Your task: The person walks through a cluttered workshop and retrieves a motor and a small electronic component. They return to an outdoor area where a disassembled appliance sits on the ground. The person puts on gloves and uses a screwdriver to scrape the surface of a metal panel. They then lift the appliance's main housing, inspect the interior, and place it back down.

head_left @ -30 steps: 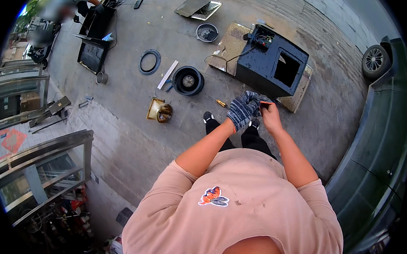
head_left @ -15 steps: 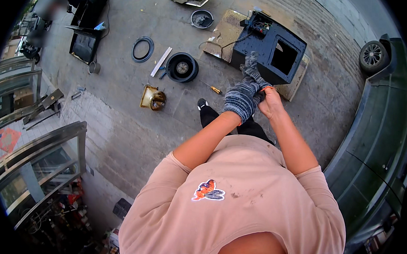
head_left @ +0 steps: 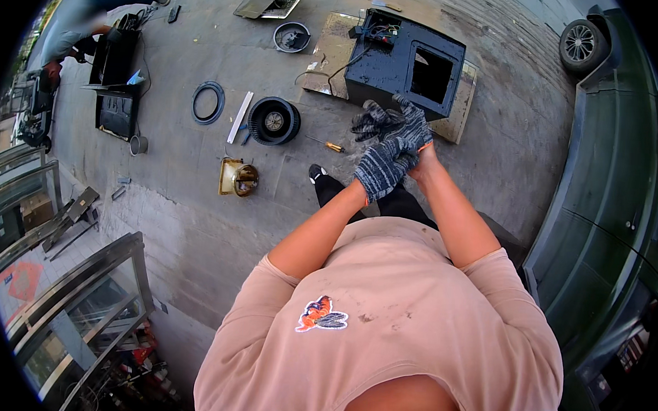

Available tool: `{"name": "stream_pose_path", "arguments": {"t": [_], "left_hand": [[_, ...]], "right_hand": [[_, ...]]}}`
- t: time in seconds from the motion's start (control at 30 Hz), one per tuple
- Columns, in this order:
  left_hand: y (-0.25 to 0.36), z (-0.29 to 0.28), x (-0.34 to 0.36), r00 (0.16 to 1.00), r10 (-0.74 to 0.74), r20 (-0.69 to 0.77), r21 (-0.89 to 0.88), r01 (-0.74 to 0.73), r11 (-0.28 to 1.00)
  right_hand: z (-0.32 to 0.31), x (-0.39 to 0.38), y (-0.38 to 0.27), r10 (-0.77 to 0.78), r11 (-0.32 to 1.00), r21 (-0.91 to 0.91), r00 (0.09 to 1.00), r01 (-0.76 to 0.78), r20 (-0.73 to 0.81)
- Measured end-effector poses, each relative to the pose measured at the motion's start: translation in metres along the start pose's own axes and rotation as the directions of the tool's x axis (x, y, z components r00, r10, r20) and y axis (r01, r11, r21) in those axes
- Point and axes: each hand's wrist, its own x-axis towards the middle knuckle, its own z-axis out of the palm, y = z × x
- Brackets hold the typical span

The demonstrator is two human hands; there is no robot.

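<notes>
My left hand (head_left: 379, 167), in a grey striped knit glove with an orange edge, is closed on the matching glove (head_left: 407, 135) around my right hand, below its fingers. My right hand (head_left: 400, 124) is in that glove up to the bare wrist, fingers pointing up and left, loosely apart. Beyond both hands is a black metal housing (head_left: 406, 61) with wiring and a square opening, on a worn tan board (head_left: 452, 123). A yellow-handled screwdriver (head_left: 333, 146) lies left of my hands, near a black fan wheel (head_left: 274, 121).
On the ground are a ring (head_left: 208, 102), white strip (head_left: 240, 117), greasy container (head_left: 238, 177), round pan (head_left: 292, 37) and panels (head_left: 270, 0). A person (head_left: 77, 40) bends over black parts (head_left: 116, 59) at upper left. A dark green vehicle (head_left: 606, 168) stands right; metal-framed glass (head_left: 93, 297) lower left.
The glove has come further onto my right hand, covering more of it, while my left hand grips it. The view has shifted slightly; the person at upper left has shifted.
</notes>
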Motion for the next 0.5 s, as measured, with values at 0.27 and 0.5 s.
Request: {"name": "stream_pose_path", "arguments": {"t": [0.27, 0.5], "left_hand": [[0.005, 0.016, 0.002, 0.923, -0.327, 0.204, -0.409, 0.384, 0.828], [-0.009, 0.057, 0.019, 0.836, -0.373, 0.403, -0.312, 0.509, 0.802]], "right_hand": [[-0.051, -0.009, 0.004, -0.006, 0.998, -0.057, 0.995, 0.001, -0.099], [-0.091, -0.041, -0.011, 0.015, 0.99, 0.141, 0.984, 0.01, -0.18]]}}
